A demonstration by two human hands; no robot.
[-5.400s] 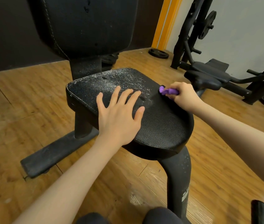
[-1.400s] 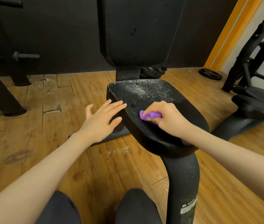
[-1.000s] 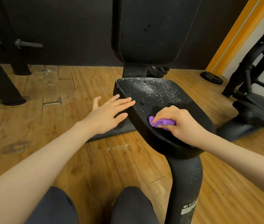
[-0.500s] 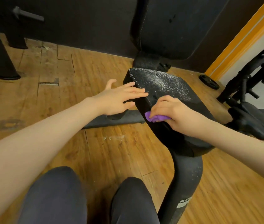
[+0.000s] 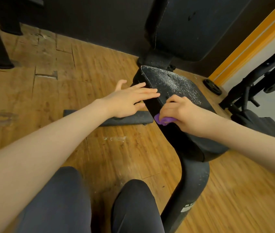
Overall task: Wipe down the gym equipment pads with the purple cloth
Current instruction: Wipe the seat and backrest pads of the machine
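The black seat pad (image 5: 173,84) carries white dust on its far half. A black back pad (image 5: 192,26) rises behind it. My right hand (image 5: 182,113) grips the bunched purple cloth (image 5: 163,120) and presses it against the pad's left side edge, with most of the cloth hidden under the fingers. My left hand (image 5: 130,100) lies flat with straight fingers on the pad's left edge, just beyond the cloth.
The curved black post (image 5: 189,185) holds the seat up, and a black floor bar (image 5: 126,119) lies under my left hand. Another black machine (image 5: 257,91) and a weight plate (image 5: 212,86) stand at the right. My knees (image 5: 99,202) are at the bottom, on a wooden floor.
My right hand has slid the cloth from the seat's top down over its left side edge. The view has tilted down and swung left. My left hand stays on the left edge.
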